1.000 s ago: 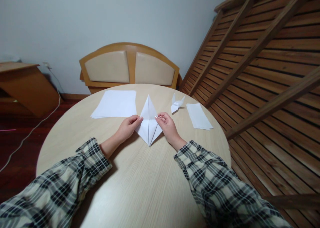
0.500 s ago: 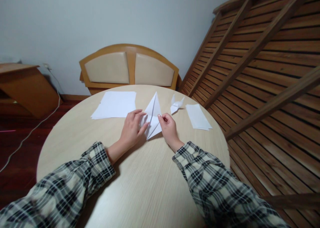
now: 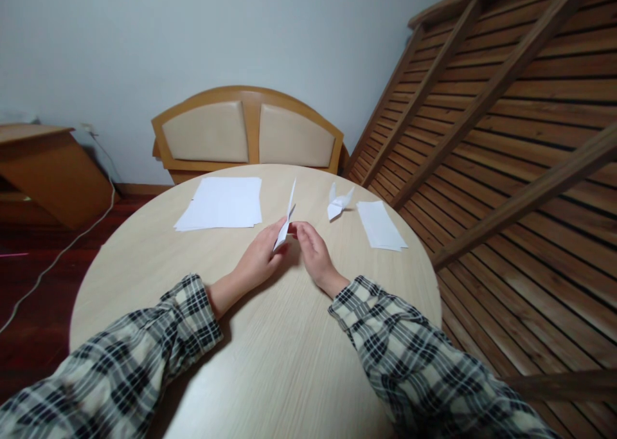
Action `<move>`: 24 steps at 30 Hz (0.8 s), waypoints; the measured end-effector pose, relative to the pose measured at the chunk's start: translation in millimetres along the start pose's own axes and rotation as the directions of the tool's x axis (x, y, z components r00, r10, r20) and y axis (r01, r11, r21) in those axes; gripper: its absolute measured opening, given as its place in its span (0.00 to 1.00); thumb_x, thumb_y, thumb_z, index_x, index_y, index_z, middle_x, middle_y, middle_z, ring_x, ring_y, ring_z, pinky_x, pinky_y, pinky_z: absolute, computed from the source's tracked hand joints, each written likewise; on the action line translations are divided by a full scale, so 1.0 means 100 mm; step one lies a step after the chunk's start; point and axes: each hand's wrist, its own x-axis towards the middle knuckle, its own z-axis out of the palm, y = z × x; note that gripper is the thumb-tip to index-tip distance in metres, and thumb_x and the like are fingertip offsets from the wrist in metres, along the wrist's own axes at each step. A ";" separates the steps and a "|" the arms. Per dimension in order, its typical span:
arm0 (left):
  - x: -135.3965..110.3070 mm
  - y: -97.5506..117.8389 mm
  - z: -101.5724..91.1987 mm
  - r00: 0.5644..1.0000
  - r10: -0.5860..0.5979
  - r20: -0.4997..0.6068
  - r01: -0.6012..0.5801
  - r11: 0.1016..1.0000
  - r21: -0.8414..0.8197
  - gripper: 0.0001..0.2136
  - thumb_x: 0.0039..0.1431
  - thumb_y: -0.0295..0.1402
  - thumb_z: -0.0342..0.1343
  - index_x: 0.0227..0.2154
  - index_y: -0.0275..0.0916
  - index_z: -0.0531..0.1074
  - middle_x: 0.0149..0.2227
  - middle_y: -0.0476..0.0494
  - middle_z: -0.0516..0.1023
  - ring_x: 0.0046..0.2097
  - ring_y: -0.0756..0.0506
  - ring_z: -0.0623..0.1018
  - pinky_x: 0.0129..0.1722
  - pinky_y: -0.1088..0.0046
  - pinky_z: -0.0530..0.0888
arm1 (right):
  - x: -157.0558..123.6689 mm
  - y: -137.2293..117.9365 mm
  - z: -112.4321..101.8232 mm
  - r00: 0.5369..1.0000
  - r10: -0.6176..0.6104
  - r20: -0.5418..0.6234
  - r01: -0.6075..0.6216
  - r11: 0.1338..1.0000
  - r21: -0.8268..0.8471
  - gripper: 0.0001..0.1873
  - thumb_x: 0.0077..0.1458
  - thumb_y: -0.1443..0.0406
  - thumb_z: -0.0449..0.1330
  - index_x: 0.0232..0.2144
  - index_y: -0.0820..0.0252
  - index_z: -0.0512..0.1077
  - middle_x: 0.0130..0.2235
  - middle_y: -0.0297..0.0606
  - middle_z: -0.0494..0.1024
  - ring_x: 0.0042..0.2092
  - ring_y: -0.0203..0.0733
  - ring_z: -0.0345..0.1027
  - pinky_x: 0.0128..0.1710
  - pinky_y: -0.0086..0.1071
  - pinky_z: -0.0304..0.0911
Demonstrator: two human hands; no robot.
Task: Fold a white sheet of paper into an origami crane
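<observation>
A white folded paper (image 3: 284,228) stands almost edge-on above the table, its long narrow point rising away from me. My left hand (image 3: 260,256) is closed around its lower left side, with the thumb near the bottom. My right hand (image 3: 314,254) is curled close on the other side, its fingers together and the fingertips at the paper's right side, partly hidden. To the right of the hands rests a finished-looking origami figure (image 3: 339,204), white with two upright points.
On the round wooden table (image 3: 270,375) lie a stack of white sheets (image 3: 222,201) at the left and smaller white sheets (image 3: 380,225) at the right. Behind stands a padded headboard (image 3: 253,127). A slatted wooden panel (image 3: 511,137) leans along the right side.
The folded paper has turned from showing its broad face to nearly edge-on. My left hand has rotated with it, and my right hand has curled and shifted slightly left.
</observation>
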 end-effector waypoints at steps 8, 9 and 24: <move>0.04 -0.07 -0.03 0.894 -0.426 -0.137 0.372 0.877 -0.304 0.16 0.67 0.43 0.47 0.38 0.35 0.73 0.37 0.39 0.80 0.38 0.42 0.78 0.41 0.62 0.77 | 0.04 0.12 -0.04 0.973 -0.049 -0.227 -0.010 0.968 -0.251 0.14 0.60 0.59 0.60 0.47 0.55 0.66 0.49 0.45 0.73 0.50 0.45 0.69 0.49 0.41 0.69; 0.04 -0.07 -0.02 0.884 -0.448 -0.134 0.380 0.855 -0.354 0.17 0.67 0.44 0.48 0.39 0.35 0.72 0.38 0.38 0.80 0.38 0.43 0.78 0.40 0.63 0.77 | 0.05 0.15 -0.05 0.963 -0.024 -0.269 -0.044 0.969 -0.244 0.18 0.59 0.58 0.61 0.49 0.56 0.64 0.52 0.47 0.72 0.52 0.46 0.69 0.49 0.41 0.69; 0.02 0.21 -0.08 0.838 -0.390 0.383 0.546 0.587 -0.597 0.18 0.59 0.46 0.60 0.41 0.34 0.74 0.39 0.35 0.83 0.38 0.40 0.82 0.38 0.62 0.80 | 0.13 0.18 -0.12 0.923 0.376 -0.088 -0.330 0.885 0.329 0.21 0.50 0.46 0.65 0.31 0.55 0.69 0.28 0.32 0.74 0.26 0.37 0.64 0.25 0.30 0.58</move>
